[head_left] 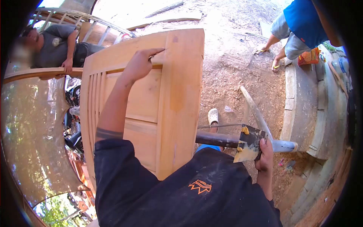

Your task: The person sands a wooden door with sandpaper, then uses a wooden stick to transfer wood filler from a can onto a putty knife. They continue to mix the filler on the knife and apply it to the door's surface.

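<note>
A light wooden panelled door (179, 102) with slats and recessed panels lies in front of me. My left hand (139, 64) is over its upper part, the index finger stretched out with its tip at the joint near the top panel, the other fingers curled. Right of the door, my right hand (264, 154) grips a flat, stained board (250, 143) that carries yellowish paste. Part of that hand's fingers is hidden behind the board. A dark and grey pipe (284, 146) runs behind the board.
A person in grey (56, 45) rests a hand on a curved wooden piece at the left. Another person in blue (304, 22) stands at the upper right. Concrete blocks (290, 87) line the right side. A pale pole (254, 108) leans beyond the board.
</note>
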A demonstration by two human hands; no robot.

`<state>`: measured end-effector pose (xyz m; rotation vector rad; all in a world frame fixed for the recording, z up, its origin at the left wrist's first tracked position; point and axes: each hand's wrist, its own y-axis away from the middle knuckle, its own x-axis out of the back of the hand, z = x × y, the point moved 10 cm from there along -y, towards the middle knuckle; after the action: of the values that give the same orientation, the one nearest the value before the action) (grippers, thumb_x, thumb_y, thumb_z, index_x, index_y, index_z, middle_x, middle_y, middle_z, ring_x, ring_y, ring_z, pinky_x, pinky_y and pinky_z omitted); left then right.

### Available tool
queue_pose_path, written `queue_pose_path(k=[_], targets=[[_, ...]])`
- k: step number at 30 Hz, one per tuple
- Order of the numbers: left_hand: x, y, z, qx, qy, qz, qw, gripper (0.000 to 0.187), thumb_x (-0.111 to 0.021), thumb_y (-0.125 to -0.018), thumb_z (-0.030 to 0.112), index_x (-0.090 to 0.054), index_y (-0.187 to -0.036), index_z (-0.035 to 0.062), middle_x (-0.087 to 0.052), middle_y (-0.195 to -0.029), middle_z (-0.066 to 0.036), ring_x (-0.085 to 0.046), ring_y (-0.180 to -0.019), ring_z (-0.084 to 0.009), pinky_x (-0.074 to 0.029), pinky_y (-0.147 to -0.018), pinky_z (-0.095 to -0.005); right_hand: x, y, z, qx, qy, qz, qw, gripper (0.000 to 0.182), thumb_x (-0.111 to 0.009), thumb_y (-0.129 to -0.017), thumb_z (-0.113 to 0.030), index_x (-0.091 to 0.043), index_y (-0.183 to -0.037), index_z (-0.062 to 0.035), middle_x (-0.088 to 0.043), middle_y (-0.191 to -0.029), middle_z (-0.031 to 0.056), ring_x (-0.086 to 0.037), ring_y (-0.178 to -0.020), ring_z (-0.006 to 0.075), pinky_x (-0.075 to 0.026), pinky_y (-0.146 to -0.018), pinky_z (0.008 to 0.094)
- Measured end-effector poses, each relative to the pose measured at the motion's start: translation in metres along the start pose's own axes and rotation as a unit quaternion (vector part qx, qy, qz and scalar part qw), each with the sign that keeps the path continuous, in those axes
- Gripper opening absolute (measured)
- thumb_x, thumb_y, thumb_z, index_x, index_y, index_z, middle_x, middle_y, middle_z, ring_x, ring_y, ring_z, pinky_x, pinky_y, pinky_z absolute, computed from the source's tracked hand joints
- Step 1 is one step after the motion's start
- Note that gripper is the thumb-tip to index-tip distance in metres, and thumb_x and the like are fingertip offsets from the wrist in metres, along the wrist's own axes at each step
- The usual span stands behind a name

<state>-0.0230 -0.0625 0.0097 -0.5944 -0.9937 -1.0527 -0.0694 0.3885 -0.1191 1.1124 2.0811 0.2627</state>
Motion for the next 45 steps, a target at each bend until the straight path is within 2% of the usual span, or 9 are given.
queue_pose_path(k=[5,8,15,18,26,33,40,43,45], targets=[[-0.013,-0.048,-0.029,0.021,-0.014,-0.108,0.994,0.051,-0.038,-0.074,-0.013,-0.061,-0.115,0.0049,-0.065,-0.105,-0.018,-0.062,-0.098,-0.0257,-0.045,-0.083,-0.0312,-0.017,-0.007,-0.007,0.003,0.020,-0.019,1.000,0.036,-0.041,-0.097,-0.017,-0.041,-0.125,0.0036,-0.057,-0.114,0.0115,-0.058,-0.101,0.0191,-0.047,-0.089,0.0321],[-0.015,-0.054,-0.018,0.038,-0.071,-0.165,0.983,0.050,-0.039,-0.070,-0.010,-0.062,-0.113,0.0042,-0.064,-0.103,-0.018,-0.059,-0.096,-0.0332,-0.047,-0.082,-0.0365,-0.029,-0.013,-0.010,0.003,0.023,-0.040,0.999,0.036,-0.041,-0.096,-0.017,-0.040,-0.126,0.0032,-0.057,-0.114,0.0115,-0.058,-0.101,0.0190,-0.047,-0.089,0.0321],[-0.067,0.034,0.031,-0.096,-0.115,0.053,0.987,0.056,-0.050,-0.065,-0.013,-0.058,-0.116,0.0083,-0.055,-0.123,-0.014,-0.055,-0.109,-0.0326,-0.045,-0.092,-0.0387,-0.012,-0.016,0.003,-0.010,0.009,-0.026,1.000,0.035,-0.040,-0.097,-0.018,-0.041,-0.125,0.0021,-0.057,-0.113,0.0116,-0.058,-0.101,0.0196,-0.047,-0.089,0.0332],[-0.065,0.068,0.050,-0.079,-0.069,-0.086,0.991,0.046,-0.051,-0.071,-0.006,-0.060,-0.113,0.0076,-0.062,-0.110,-0.012,-0.058,-0.102,-0.0305,-0.046,-0.088,-0.0376,-0.009,-0.010,0.003,-0.014,-0.018,0.005,1.000,0.034,-0.040,-0.097,-0.018,-0.041,-0.124,0.0021,-0.057,-0.113,0.0117,-0.058,-0.102,0.0196,-0.047,-0.089,0.0336],[-0.026,-0.058,-0.031,-0.019,-0.112,-0.083,0.990,0.046,-0.053,-0.069,-0.008,-0.065,-0.108,0.0122,-0.065,-0.103,-0.013,-0.060,-0.097,-0.0306,-0.048,-0.084,-0.0377,-0.026,-0.020,-0.005,-0.008,0.015,-0.038,0.999,0.036,-0.040,-0.096,-0.016,-0.040,-0.126,0.0033,-0.057,-0.115,0.0128,-0.059,-0.102,0.0210,-0.048,-0.088,0.0332],[-0.051,0.037,0.014,-0.082,-0.078,-0.052,0.992,0.043,-0.057,-0.069,-0.005,-0.066,-0.107,0.0119,-0.063,-0.108,-0.013,-0.059,-0.101,-0.0279,-0.047,-0.088,-0.0377,-0.027,-0.023,-0.005,-0.013,0.027,-0.035,0.999,0.033,-0.043,-0.096,-0.018,-0.044,-0.120,0.0039,-0.059,-0.110,0.0130,-0.060,-0.097,0.0197,-0.048,-0.086,0.0326],[-0.087,0.170,0.071,-0.046,-0.118,0.014,0.992,0.042,-0.053,-0.072,-0.004,-0.063,-0.111,0.0083,-0.057,-0.121,-0.014,-0.053,-0.114,-0.0299,-0.043,-0.096,-0.0376,-0.024,-0.022,0.009,-0.044,0.007,-0.059,0.997,0.032,-0.042,-0.096,-0.016,-0.043,-0.121,0.0033,-0.059,-0.109,0.0122,-0.060,-0.097,0.0191,-0.049,-0.085,0.0320],[-0.090,0.211,0.092,-0.006,-0.065,-0.076,0.995,0.043,-0.051,-0.071,-0.006,-0.063,-0.111,0.0063,-0.060,-0.116,-0.015,-0.054,-0.112,-0.0307,-0.043,-0.095,-0.0381,-0.020,-0.017,0.006,-0.037,0.012,-0.064,0.997,0.032,-0.039,-0.096,-0.017,-0.043,-0.121,0.0031,-0.058,-0.111,0.0125,-0.059,-0.099,0.0206,-0.048,-0.088,0.0337],[-0.091,0.214,0.080,0.017,-0.002,-0.233,0.972,0.044,-0.050,-0.070,-0.007,-0.062,-0.111,0.0054,-0.062,-0.112,-0.015,-0.055,-0.110,-0.0309,-0.043,-0.095,-0.0381,-0.017,-0.010,0.003,-0.022,0.001,-0.053,0.998,0.031,-0.039,-0.096,-0.017,-0.044,-0.120,0.0029,-0.059,-0.109,0.0121,-0.059,-0.099,0.0205,-0.048,-0.087,0.0336]])
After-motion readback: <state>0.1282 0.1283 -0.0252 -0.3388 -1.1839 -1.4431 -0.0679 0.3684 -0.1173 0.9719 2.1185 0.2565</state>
